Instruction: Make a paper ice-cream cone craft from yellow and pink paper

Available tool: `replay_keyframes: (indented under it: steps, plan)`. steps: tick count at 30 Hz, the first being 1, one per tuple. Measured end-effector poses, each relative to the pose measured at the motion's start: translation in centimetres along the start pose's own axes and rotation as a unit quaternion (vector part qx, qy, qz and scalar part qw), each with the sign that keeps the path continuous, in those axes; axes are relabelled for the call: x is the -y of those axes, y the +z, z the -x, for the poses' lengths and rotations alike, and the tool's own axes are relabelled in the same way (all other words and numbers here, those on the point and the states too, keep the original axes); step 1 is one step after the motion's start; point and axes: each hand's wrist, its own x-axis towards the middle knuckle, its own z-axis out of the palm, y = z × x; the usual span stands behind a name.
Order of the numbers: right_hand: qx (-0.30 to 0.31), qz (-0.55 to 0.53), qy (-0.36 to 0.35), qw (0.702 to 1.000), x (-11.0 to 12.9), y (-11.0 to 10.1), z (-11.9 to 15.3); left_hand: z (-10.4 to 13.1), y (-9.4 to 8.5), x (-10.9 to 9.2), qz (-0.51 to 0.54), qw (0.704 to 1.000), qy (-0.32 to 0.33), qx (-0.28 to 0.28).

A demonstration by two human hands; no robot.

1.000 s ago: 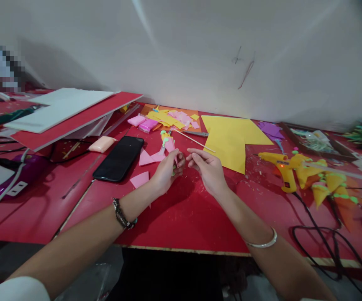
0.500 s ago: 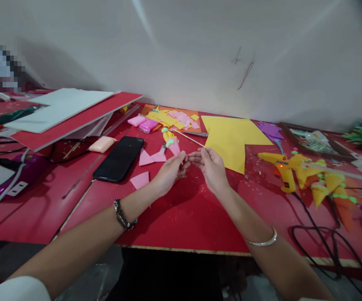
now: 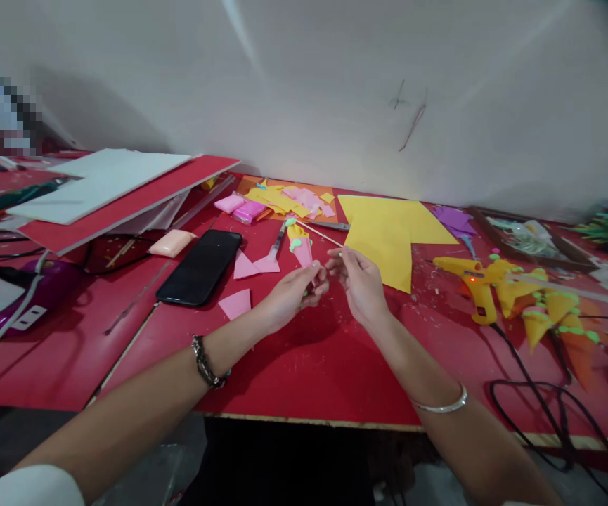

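Note:
My left hand (image 3: 294, 294) is closed around the narrow lower end of a small pink paper cone (image 3: 302, 253). The cone's top carries yellow filling and light green blobs that look like soft clay, and it leans away from me. Between the fingertips of my right hand (image 3: 363, 282) is a thin pale stick (image 3: 320, 234). Its far end reaches left to the green blob at the cone's top; whether it touches cannot be made out. Cut pink paper pieces (image 3: 235, 303) lie left of my left hand, near a brush-like tool (image 3: 280, 239).
A black phone (image 3: 199, 268) lies to the left, beside a peach clay pack (image 3: 173, 242). Yellow paper (image 3: 382, 246) is behind my right hand. On the right, a yellow glue gun (image 3: 475, 284) with its light on and trailing cord sits by several decorated cones (image 3: 561, 309).
The cone has shifted slightly right and down and turned, so its green trim and pink front show more. My left hand moved with it; my right hand keeps the stick nearly in place.

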Motion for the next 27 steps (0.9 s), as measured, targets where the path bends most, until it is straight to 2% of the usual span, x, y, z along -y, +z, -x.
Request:
replay_keyframes:
  steps: [3,11,16,19,24,27]
  plan:
    - [-0.013,0.032,-0.024,0.999,-0.1,-0.2,-0.1,0.0,0.1,-0.1,-0.004,1.000,-0.003,-0.002]
    - [0.001,-0.007,-0.048,0.999,0.0,-0.1,0.0,0.2,0.3,-0.1,-0.055,0.998,-0.007,0.007]
    - [-0.032,0.076,-0.117,0.990,0.8,0.2,0.5,0.2,0.2,0.1,-0.141,0.990,-0.025,0.002]
    - [-0.041,0.088,-0.149,0.984,1.1,0.3,0.7,0.2,0.4,0.1,-0.170,0.985,-0.040,-0.007]
    - [-0.017,0.084,-0.146,0.986,1.4,0.5,1.0,0.3,0.6,0.2,-0.178,0.983,-0.050,-0.020]
    - [-0.005,0.112,-0.167,0.980,1.7,0.7,1.3,0.3,0.5,0.5,-0.180,0.982,-0.052,-0.023]
